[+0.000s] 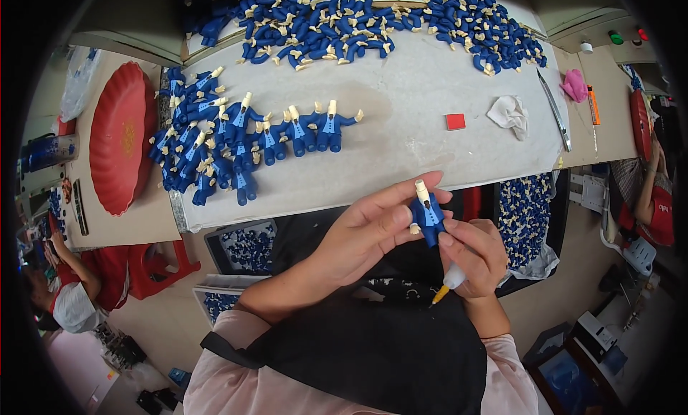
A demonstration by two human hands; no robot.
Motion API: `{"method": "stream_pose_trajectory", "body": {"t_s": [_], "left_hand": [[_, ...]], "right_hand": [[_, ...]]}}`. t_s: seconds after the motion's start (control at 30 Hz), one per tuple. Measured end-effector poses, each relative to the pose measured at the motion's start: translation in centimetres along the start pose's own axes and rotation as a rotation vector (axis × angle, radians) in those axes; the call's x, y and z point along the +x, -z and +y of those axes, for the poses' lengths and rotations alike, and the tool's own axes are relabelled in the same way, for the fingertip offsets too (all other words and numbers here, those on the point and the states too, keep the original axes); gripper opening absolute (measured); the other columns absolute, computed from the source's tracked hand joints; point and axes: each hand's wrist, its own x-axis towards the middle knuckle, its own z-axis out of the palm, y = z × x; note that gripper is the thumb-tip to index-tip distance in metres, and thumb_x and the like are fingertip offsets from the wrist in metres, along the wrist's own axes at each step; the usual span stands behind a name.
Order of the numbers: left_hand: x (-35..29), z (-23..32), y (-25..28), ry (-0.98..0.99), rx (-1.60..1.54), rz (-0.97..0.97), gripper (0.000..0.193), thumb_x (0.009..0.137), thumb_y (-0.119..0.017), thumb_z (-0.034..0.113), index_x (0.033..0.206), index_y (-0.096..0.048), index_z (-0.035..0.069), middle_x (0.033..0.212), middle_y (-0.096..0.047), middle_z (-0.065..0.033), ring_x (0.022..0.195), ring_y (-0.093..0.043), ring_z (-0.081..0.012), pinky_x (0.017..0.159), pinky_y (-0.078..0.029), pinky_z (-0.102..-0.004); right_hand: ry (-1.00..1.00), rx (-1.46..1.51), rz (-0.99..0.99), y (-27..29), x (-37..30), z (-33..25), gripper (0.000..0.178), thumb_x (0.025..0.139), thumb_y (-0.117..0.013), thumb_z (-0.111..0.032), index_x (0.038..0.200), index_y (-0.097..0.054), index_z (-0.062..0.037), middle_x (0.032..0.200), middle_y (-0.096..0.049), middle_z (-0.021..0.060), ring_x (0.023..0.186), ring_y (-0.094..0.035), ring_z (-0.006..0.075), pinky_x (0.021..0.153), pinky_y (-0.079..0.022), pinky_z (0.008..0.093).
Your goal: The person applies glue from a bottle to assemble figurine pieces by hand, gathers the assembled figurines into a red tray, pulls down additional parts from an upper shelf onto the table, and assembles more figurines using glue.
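My left hand (369,232) is closed on a small toy figure body (428,214) in a blue jacket with a light blue shirt front and a cream neck peg. With thumb and forefinger, my right hand (474,254) pinches the same figure at its right side. Tucked in the lower fingers of that hand is a small white glue bottle (454,275), its yellow needle tip pointing down and left. Across the table to the left lie several similar figure bodies (297,130), some lined up, others heaped. Piles of loose blue arms with cream hands (326,24) fill the far edge.
On the white table (401,150) lie a red square block (456,121), a crumpled white cloth (509,115) and tweezers (553,110). A red scalloped tray (118,139) stands left. Trays of blue parts (525,221) sit below the table edge. Co-workers are at both sides.
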Motion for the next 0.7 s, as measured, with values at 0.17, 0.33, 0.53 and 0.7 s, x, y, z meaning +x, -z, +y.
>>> {"method": "stream_pose_trajectory", "body": {"t_s": [0.17, 0.33, 0.53, 0.7], "left_hand": [[0.1, 0.2, -0.1, -0.037, 0.167, 0.141, 0.042, 0.084, -0.046, 0.009, 0.122, -0.033, 0.001, 0.104, -0.05, -0.0127, 0.101, -0.05, -0.0235, 0.086, -0.04, -0.0327], [0.1, 0.3, 0.8, -0.055, 0.024, 0.095, 0.025, 0.085, -0.044, 0.007, 0.109, -0.041, 0.003, 0.103, -0.05, -0.0119, 0.097, -0.05, -0.0197, 0.081, -0.043, -0.0291], [0.2, 0.1, 1.6, -0.016, -0.076, 0.059, 0.029, 0.086, -0.044, 0.01, 0.113, -0.041, 0.003, 0.1, -0.05, -0.0104, 0.095, -0.051, -0.019, 0.08, -0.044, -0.0291], [0.3, 0.0, 2.0, 0.004, -0.118, -0.017, 0.03, 0.086, -0.044, 0.012, 0.114, -0.041, 0.003, 0.099, -0.051, -0.0097, 0.092, -0.052, -0.0161, 0.079, -0.044, -0.0278]], "right_hand": [[-0.119, 0.152, -0.027, -0.5, -0.3, 0.1, 0.035, 0.058, -0.064, 0.002, 0.09, -0.051, -0.0012, 0.095, -0.048, 0.0152, 0.06, -0.049, 0.0172, 0.05, -0.041, 0.0247], [-0.377, 0.529, -0.019, 0.8, -0.5, 0.1, 0.042, 0.065, -0.052, 0.004, 0.102, -0.035, -0.0022, 0.103, -0.035, 0.0185, 0.071, -0.047, 0.0174, 0.062, -0.042, 0.0275], [-0.475, 0.117, -0.198, 3.0, 1.1, -1.3, 0.035, 0.065, -0.065, -0.003, 0.093, -0.045, -0.0019, 0.085, -0.047, 0.013, 0.073, -0.05, 0.0178, 0.065, -0.042, 0.0262], [-0.516, 0.585, 0.331, 1.5, 0.9, -1.4, 0.043, 0.061, -0.074, -0.016, 0.088, -0.041, -0.0067, 0.087, -0.044, 0.0097, 0.07, -0.047, 0.0152, 0.06, -0.042, 0.0239]]}}
